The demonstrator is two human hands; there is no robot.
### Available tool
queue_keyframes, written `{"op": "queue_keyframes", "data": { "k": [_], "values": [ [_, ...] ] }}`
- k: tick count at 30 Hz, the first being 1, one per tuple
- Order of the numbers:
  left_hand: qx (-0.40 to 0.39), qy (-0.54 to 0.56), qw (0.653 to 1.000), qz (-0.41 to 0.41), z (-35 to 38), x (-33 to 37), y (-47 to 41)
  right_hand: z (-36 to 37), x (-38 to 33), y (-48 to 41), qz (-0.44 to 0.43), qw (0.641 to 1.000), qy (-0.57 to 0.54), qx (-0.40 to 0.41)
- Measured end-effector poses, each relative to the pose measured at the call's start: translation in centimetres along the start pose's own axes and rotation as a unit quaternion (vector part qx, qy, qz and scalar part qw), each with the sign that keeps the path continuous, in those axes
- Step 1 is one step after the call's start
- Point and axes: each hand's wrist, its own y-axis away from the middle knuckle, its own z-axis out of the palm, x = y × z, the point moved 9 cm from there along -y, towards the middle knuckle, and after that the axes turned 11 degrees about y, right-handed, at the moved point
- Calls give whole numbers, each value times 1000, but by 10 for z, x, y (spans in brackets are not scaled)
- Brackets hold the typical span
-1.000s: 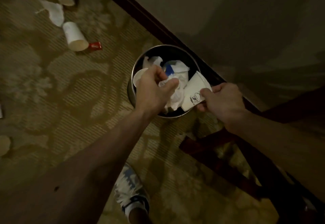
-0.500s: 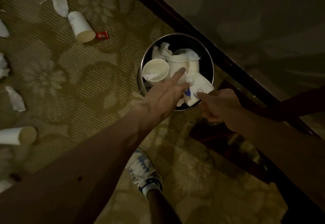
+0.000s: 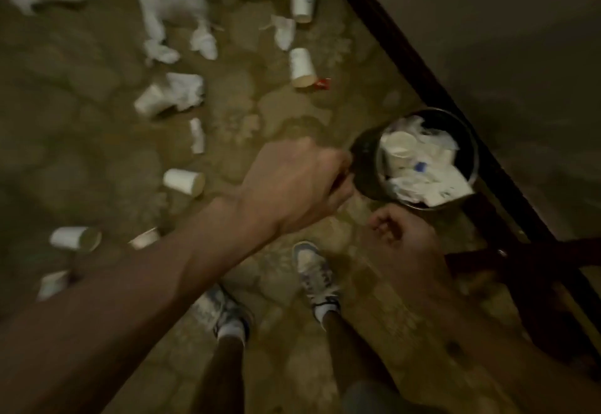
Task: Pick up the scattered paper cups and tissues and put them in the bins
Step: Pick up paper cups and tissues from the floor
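Fingers of the left hand [image 3: 292, 186] are hidden; its grip cannot be determined. The right hand [image 3: 403, 238] is held loosely curled, empty. The bin [image 3: 366, 166] is set just beside the skirting [image 3: 403, 52].

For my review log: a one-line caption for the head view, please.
Left hand and right hand beside a bin full of cups and tissues; more litter the carpet.

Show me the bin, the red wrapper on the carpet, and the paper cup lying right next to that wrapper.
bin [image 3: 366, 166], head view, on its dark outer wall.
red wrapper [image 3: 322, 83], head view, on its middle.
paper cup [image 3: 301, 67], head view, on its white side wall.
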Motion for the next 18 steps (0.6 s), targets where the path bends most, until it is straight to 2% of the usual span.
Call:
{"op": "queue_keyframes", "data": {
  "k": [2,4,6,8,12,15,18],
  "values": [
    [14,-44,996,-79,-27,-47,69,37,-54,22,-61,998,8,-24],
    [-7,-50,984,-169,-30,-98,143,81,-100,42,-104,992,30,-70],
    [-10,4,970,-244,-26,-143,212,128,-140,60,-142,982,60,-114],
    [35,70,950,-301,-19,-185,268,172,-173,70,-160,973,85,-141],
    [94,232,869,-428,33,-274,346,257,-213,68,-112,965,122,-204],
    [139,335,816,-450,75,-323,361,311,-231,46,-75,963,125,-228],
    [204,377,769,-474,113,-369,363,361,-234,8,-72,956,157,-239]
  ]
}}
